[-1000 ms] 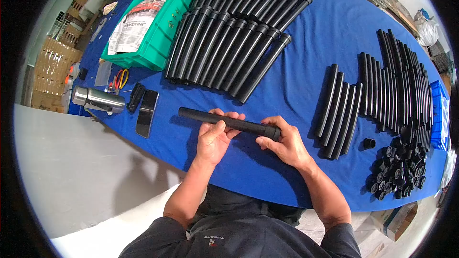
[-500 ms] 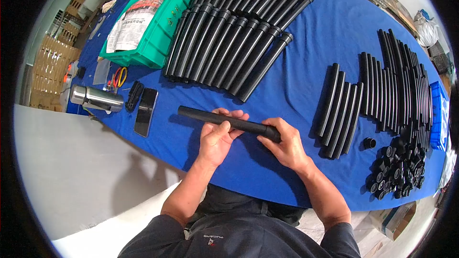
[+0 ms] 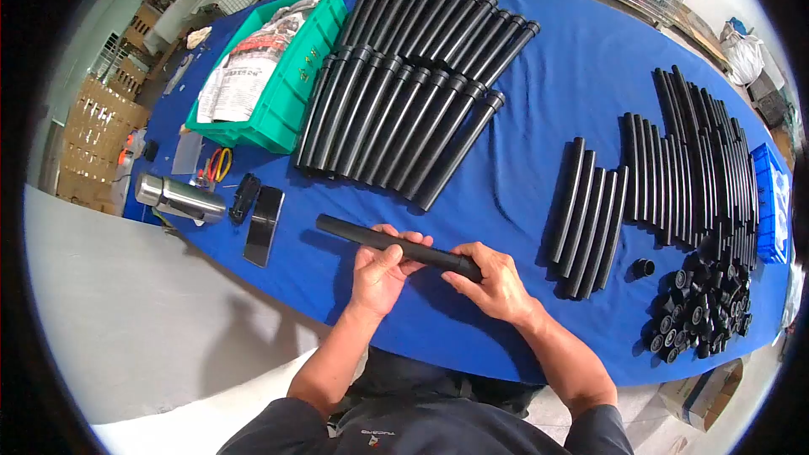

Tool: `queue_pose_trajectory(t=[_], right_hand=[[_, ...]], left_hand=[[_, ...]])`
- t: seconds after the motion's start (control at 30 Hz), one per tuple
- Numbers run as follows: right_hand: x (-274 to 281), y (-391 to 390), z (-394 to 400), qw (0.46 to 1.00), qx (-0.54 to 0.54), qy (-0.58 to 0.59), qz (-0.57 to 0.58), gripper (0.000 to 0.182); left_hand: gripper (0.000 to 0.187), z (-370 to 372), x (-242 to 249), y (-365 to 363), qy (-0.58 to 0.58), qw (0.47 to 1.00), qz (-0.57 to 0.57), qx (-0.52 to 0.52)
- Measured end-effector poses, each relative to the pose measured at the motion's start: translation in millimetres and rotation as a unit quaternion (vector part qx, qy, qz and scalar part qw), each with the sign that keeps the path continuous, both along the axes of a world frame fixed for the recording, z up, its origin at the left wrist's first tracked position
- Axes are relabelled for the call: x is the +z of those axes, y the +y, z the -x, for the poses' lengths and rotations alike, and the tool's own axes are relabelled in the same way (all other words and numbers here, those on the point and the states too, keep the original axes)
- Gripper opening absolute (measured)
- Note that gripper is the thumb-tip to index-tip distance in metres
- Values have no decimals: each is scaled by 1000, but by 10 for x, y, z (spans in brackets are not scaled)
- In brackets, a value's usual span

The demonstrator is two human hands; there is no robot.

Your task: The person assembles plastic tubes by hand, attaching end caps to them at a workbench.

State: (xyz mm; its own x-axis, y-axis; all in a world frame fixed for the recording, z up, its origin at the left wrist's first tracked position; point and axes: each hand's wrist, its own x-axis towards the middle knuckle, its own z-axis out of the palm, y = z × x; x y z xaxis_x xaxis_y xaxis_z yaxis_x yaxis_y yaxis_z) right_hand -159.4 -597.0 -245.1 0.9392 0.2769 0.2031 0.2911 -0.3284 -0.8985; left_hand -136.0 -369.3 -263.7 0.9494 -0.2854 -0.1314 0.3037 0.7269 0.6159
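A black plastic tube (image 3: 347, 231) lies across both of my hands, above the near part of the blue cloth. My left hand (image 3: 381, 274) is wrapped round its middle, palm up, with the thumb on top. At the tube's right end sits a wider black cap (image 3: 463, 265), gripped by the fingers and thumb of my right hand (image 3: 495, 284). Part of the cap is hidden by those fingers. Beyond my hands lie two rows of capped black tubes (image 3: 413, 131). To the right are several plain tubes (image 3: 590, 223) and a single loose cap (image 3: 643, 268).
A pile of black caps (image 3: 695, 312) lies at the right, below more plain tubes (image 3: 674, 173) and a blue bin (image 3: 768, 202). At the left are a green crate (image 3: 316, 76) with newspaper (image 3: 253, 63), a steel flask (image 3: 181, 196), a phone (image 3: 264, 227) and scissors (image 3: 221, 164).
The whole view has shifted, so the table's things sit lower. My right hand has shifted slightly along the cap end; both hands still hold the tube.
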Motion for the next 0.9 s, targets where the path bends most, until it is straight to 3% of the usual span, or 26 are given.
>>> queue_pose_trajectory(t=[0.07, 0.2, 0.57, 0.9], right_hand=[[35, -39, -21, 1000, 7, 20, 18, 39], [-56, 41, 20, 987, -23, -142, 74, 42], [9, 90, 90, 998, -29, -33, 47, 36], [-104, 145, 95, 997, -45, -45, 35, 36]], left_hand=[[28, 7, 8, -31, 1, 1000, -8, 7], [30, -10, 5, -34, 2, 1000, -13, -4], [29, 19, 17, -32, 4, 1000, -23, 11], [36, 37, 19, -55, 17, 997, -50, 48]])
